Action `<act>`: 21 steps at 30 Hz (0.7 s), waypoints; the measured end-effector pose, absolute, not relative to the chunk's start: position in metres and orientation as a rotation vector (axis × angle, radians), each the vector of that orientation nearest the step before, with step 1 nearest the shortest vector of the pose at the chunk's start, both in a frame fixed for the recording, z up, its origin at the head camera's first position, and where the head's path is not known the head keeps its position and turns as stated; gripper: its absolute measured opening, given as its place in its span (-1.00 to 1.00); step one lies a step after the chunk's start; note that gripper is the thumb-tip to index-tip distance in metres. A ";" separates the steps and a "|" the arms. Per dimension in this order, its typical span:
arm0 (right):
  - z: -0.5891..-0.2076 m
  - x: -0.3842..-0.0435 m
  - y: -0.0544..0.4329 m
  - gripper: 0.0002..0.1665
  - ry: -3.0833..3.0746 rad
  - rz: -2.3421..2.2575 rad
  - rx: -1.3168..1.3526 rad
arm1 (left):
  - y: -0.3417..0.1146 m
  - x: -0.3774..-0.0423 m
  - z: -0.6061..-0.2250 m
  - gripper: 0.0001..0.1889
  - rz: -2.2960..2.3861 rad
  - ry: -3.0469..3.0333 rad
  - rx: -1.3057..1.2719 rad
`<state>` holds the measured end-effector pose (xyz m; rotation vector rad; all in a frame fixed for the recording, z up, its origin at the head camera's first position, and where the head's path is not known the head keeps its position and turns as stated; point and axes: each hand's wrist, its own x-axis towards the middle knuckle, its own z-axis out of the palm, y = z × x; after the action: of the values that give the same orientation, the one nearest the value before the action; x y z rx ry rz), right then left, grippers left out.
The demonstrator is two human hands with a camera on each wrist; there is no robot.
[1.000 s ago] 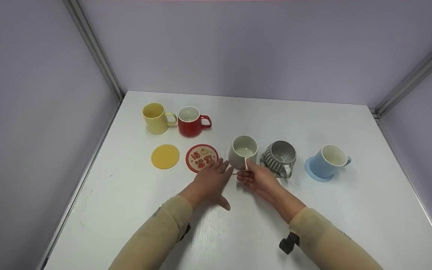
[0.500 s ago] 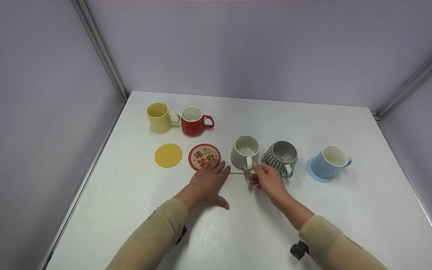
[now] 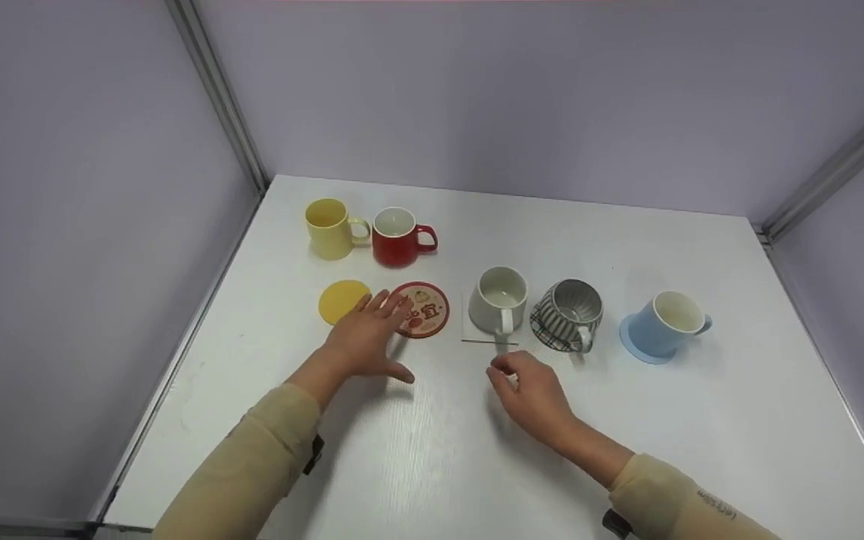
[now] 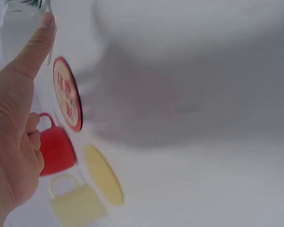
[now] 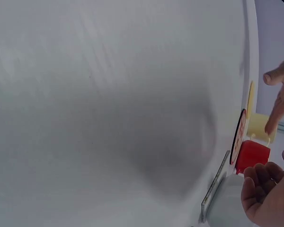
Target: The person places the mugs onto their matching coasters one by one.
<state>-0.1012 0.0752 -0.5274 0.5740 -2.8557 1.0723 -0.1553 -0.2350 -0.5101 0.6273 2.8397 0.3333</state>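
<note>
My left hand [image 3: 364, 341] hovers with fingers spread between the yellow round coaster [image 3: 342, 301] and the red-rimmed patterned coaster [image 3: 432, 311], partly covering both from the head view. Nothing is in it. My right hand [image 3: 535, 396], fingers loosely curled and holding nothing, is just in front of the white mug [image 3: 493, 304], apart from its handle. That mug stands upright on a pale square coaster [image 3: 477, 337]. Beside it a grey striped mug [image 3: 561, 319] sits on a checked coaster [image 3: 546, 339]. In the right wrist view, the right hand's fingers [image 5: 260, 182] are bent inward.
A yellow mug [image 3: 329, 236] and a red mug [image 3: 396, 247] stand at the back left, handles to the right. Over on the right, a light blue mug [image 3: 655, 330] rests on a blue coaster [image 3: 636, 349]. Walls enclose the white table [image 3: 432, 465] at the back and sides.
My right hand has come off the white mug's handle and drawn back towards me. The left hand has lifted and shifted left, uncovering more of the red-rimmed coaster.
</note>
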 end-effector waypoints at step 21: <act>-0.570 -0.142 0.009 0.06 -3.027 0.339 1.224 | -0.282 -0.161 -0.504 0.10 0.346 2.967 0.422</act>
<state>-0.1415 0.0088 -0.5701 1.2245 -3.0275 0.3385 -0.1611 -0.2817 -0.5035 0.4221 2.9667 0.3460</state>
